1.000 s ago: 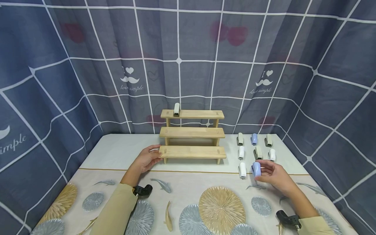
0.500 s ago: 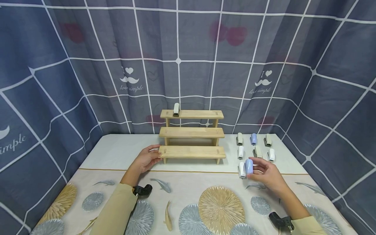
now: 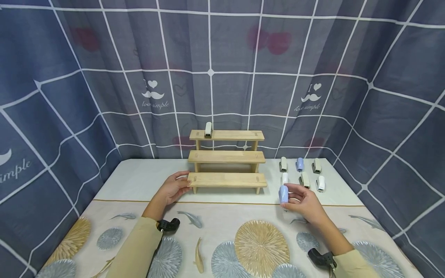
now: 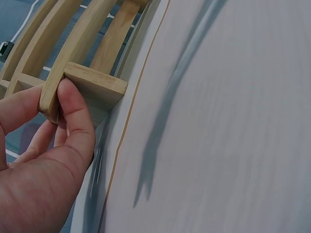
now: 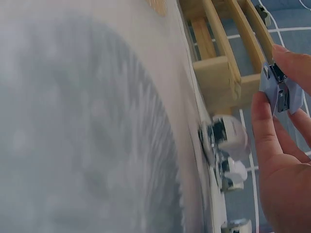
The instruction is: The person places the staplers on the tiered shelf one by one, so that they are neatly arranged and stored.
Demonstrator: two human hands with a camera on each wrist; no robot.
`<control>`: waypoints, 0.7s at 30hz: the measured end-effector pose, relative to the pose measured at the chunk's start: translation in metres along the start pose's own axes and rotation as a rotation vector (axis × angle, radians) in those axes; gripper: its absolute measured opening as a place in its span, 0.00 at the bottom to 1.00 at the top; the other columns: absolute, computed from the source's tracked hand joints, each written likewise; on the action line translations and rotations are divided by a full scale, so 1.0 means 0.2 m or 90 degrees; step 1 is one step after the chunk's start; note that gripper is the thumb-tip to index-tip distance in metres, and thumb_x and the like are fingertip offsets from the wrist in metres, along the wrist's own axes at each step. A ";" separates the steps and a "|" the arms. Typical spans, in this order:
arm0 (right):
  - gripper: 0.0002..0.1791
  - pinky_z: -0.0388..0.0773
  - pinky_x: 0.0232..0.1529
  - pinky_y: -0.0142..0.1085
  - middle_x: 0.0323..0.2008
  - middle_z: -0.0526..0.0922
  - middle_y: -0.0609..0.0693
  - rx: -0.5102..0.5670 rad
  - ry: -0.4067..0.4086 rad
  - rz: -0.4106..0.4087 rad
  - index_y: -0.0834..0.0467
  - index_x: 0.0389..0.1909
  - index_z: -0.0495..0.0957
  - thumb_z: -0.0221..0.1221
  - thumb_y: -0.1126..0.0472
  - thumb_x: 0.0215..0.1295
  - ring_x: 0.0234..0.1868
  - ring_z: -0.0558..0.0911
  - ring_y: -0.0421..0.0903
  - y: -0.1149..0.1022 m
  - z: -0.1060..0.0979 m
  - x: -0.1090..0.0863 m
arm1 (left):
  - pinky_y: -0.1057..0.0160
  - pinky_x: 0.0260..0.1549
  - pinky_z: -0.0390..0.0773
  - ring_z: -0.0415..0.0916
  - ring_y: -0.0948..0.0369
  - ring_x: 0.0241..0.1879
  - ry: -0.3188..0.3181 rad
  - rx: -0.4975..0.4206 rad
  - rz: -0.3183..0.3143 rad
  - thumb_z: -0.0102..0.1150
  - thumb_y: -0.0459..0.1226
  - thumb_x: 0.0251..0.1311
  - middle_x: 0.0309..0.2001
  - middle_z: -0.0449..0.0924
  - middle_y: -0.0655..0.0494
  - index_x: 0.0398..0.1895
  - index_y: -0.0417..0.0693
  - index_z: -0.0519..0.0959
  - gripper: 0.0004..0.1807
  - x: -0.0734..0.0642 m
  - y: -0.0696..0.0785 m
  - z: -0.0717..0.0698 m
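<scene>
My right hand [image 3: 303, 202] pinches a blue mini stapler [image 3: 283, 194] between thumb and fingers, raised above the table's right side. In the right wrist view the metal underside of this stapler [image 5: 282, 97] shows. It overlaps a white stapler in the head view, hiding most of it. My left hand [image 3: 174, 188] pinches the left end of the bottom step of a three-step wooden display stand [image 3: 227, 178]; the left wrist view shows thumb and fingers round the board's end [image 4: 51, 99]. A cream stapler [image 3: 208, 130] stands on the top step, left of its middle.
Right of the stand, several mini staplers stand in rows: a cream one [image 3: 283, 164], a blue one [image 3: 299, 164], a white one [image 3: 320, 183] and others. A patterned cloth [image 3: 194, 247] covers the table's front. Dark gridded curtains [image 3: 229, 92] enclose the back and sides.
My right hand has carried the blue stapler leftward, from right of the front white stapler to in front of it. My left hand stays on the stand.
</scene>
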State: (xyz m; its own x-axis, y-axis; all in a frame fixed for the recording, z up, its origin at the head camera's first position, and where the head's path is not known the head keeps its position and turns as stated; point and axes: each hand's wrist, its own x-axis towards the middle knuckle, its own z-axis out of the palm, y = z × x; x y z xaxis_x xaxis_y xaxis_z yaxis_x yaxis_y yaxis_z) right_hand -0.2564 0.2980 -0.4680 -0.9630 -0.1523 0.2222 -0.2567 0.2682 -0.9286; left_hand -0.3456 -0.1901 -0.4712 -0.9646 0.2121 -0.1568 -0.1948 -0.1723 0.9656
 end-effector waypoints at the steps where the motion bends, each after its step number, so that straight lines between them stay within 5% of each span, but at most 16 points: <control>1: 0.41 0.87 0.44 0.29 0.53 0.82 0.51 -0.002 -0.003 0.000 0.70 0.68 0.70 0.75 0.71 0.52 0.47 0.84 0.34 0.00 0.01 0.01 | 0.71 0.38 0.87 0.84 0.64 0.36 0.000 0.002 -0.001 0.55 0.22 0.68 0.44 0.79 0.54 0.78 0.35 0.55 0.37 0.00 0.00 0.00; 9: 0.41 0.87 0.45 0.28 0.62 0.75 0.72 0.015 -0.023 0.014 0.69 0.69 0.69 0.75 0.70 0.53 0.48 0.84 0.34 -0.04 0.09 0.06 | 0.71 0.38 0.87 0.84 0.64 0.35 -0.006 0.001 0.002 0.56 0.22 0.68 0.43 0.79 0.54 0.78 0.34 0.54 0.37 0.00 0.00 0.00; 21: 0.41 0.87 0.48 0.31 0.57 0.78 0.67 0.079 -0.068 -0.013 0.70 0.67 0.71 0.75 0.73 0.49 0.48 0.85 0.38 -0.05 0.25 0.18 | 0.70 0.39 0.87 0.83 0.64 0.36 -0.007 -0.001 0.002 0.55 0.21 0.67 0.44 0.79 0.53 0.78 0.34 0.54 0.38 0.00 0.01 0.00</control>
State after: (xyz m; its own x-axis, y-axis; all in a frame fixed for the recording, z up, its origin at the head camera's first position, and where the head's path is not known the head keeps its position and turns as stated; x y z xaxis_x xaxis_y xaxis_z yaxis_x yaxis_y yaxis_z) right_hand -0.2846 0.2421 -0.4661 -0.9419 -0.2583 0.2147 -0.2575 0.1449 -0.9554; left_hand -0.3458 -0.1900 -0.4700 -0.9631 0.2224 -0.1512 -0.1918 -0.1738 0.9659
